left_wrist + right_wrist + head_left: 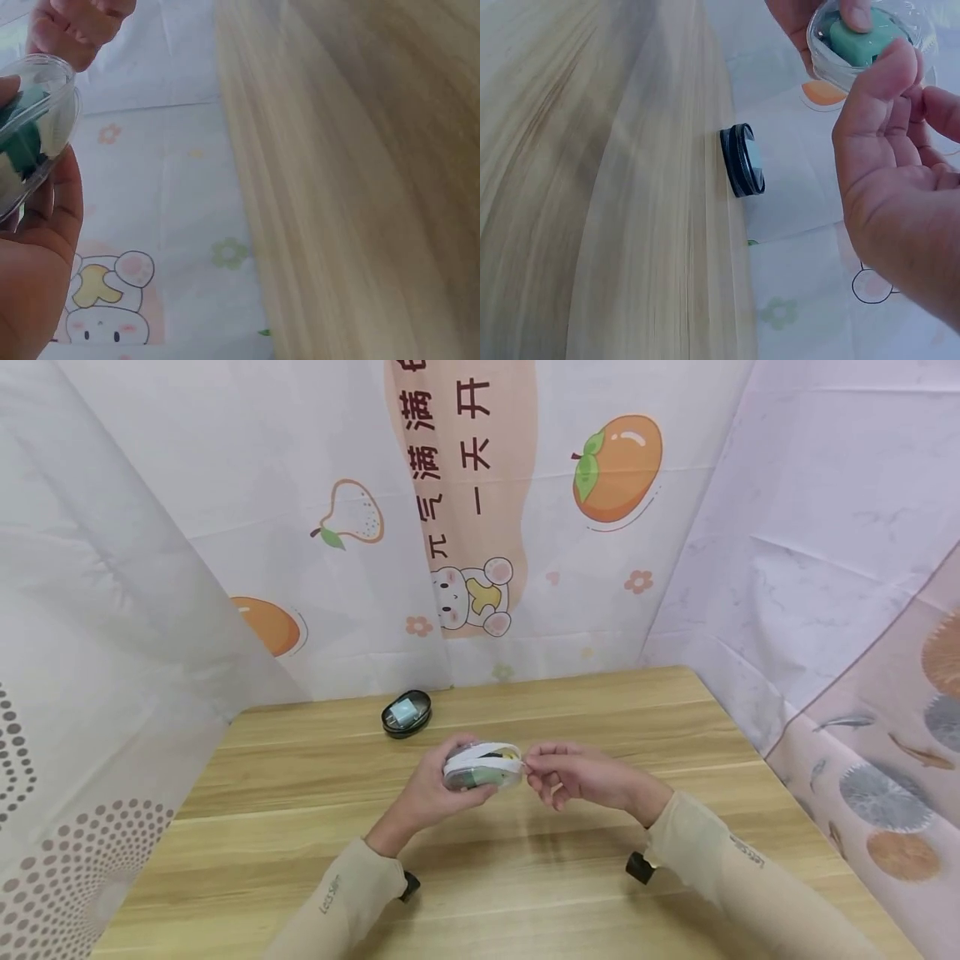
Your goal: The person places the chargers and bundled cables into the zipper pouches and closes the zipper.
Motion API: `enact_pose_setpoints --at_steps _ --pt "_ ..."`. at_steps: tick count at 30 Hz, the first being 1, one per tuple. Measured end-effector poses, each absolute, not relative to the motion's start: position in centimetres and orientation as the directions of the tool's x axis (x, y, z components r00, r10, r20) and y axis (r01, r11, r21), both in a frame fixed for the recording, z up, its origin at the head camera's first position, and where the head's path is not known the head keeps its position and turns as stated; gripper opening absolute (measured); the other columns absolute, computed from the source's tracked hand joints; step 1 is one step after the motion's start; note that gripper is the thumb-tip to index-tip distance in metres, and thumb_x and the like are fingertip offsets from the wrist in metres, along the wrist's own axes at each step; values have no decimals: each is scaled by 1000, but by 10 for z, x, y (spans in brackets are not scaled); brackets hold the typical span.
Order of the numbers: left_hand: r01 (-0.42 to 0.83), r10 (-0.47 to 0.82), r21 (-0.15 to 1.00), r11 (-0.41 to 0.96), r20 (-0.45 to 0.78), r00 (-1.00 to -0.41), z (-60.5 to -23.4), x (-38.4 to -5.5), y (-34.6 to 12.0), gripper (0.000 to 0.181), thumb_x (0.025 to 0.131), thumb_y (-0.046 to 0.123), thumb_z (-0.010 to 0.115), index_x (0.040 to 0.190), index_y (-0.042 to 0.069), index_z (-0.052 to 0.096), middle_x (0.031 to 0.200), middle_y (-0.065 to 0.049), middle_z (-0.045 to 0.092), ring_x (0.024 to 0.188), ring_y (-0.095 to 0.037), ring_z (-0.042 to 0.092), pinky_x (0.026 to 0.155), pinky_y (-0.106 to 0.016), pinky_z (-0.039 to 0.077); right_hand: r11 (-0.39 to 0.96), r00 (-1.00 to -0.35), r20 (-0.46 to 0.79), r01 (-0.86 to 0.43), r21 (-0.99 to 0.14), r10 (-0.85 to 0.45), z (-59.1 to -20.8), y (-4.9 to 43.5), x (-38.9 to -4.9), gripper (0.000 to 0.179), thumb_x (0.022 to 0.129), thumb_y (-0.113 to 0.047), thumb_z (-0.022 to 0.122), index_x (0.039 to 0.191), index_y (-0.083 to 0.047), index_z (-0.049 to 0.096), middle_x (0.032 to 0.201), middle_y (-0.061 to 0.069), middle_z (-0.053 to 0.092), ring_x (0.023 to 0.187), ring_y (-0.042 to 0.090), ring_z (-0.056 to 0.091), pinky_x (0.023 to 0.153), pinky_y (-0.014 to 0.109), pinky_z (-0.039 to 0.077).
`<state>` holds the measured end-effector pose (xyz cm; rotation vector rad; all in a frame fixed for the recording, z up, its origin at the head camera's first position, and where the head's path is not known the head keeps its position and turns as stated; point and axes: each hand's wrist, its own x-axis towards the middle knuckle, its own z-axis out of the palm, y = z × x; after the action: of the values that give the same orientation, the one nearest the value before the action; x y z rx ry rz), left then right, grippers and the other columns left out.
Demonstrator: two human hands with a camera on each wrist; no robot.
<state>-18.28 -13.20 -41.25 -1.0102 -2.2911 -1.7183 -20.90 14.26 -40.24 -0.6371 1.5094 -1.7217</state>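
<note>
My left hand (427, 789) holds a small clear oval zip pouch (483, 775) with white zipper trim, raised over the table. The pouch's top is partly unzipped, with a gap along the white trim. Inside it sits a green object (859, 43), pressed near by the left thumb in the right wrist view; its kind is unclear. At the pouch's right end, my right hand (585, 774) pinches the zipper pull between thumb and forefinger, its other fingers loosely curled. The pull itself is mostly hidden by the fingertips.
A second oval pouch (407, 714) with black trim lies near the table's back edge, a pale blue-white plug charger visible inside. The wooden table (300, 777) meets printed cloth hangings (360, 668) at the back and sides.
</note>
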Motion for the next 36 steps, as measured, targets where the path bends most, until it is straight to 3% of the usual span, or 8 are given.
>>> enact_pose_setpoints --at_steps 8,14,17,22,25,29,36 --pt "603 495 778 178 458 -738 -404 -178 -121 49 75 -9 83 118 0 61 106 -13 71 92 -19 67 79 -35 58 -74 -607 -61 195 -978 -793 -394 143 -204 17 108 -18 49 102 -7 60 85 1 60 69 14 58 61 28 52" --pt "644 509 739 198 485 -712 -391 -171 -118 47 74 -11 82 114 -3 61 102 -15 71 89 -20 67 77 -36 58 -1 -631 -82 129 -992 -771 -392 143 -205 24 107 -22 53 106 2 58 86 3 60 70 16 59 64 31 52" --pt "615 480 761 209 468 -742 -399 -174 -123 50 76 -3 84 120 0 60 107 -11 70 93 -19 66 80 -34 57 19 -632 -83 107 -994 -771 -392 143 -207 29 107 -23 53 109 5 57 88 4 60 72 17 60 66 32 53" --pt "533 365 833 148 455 -812 -400 -179 -130 54 80 2 84 129 2 60 117 -7 67 102 -20 62 83 -31 54 47 -633 -102 104 -993 -768 -397 143 -209 25 107 -25 54 106 -1 60 90 5 59 75 19 61 68 33 54" --pt "516 357 851 96 455 -816 -398 -179 -129 50 84 -1 81 130 1 61 118 -9 67 101 -20 62 79 -29 55 65 -621 -121 112 -992 -775 -403 141 -209 25 107 -27 55 106 -2 60 91 4 60 76 19 61 70 33 55" --pt "504 393 855 124 424 -816 -399 -177 -128 46 87 2 79 129 1 61 113 -10 68 95 -17 62 70 -27 55 57 -608 -123 127 -990 -785 -408 138 -209 23 107 -24 54 107 -2 59 91 3 60 76 17 61 72 33 56" --pt "547 452 821 162 431 -781 -404 -177 -129 39 87 5 79 124 5 65 104 -5 71 84 -15 63 65 -29 55 59 -614 -152 169 -984 -775 -412 141 -208 18 107 -21 54 106 -6 63 96 5 62 79 18 62 73 34 57"
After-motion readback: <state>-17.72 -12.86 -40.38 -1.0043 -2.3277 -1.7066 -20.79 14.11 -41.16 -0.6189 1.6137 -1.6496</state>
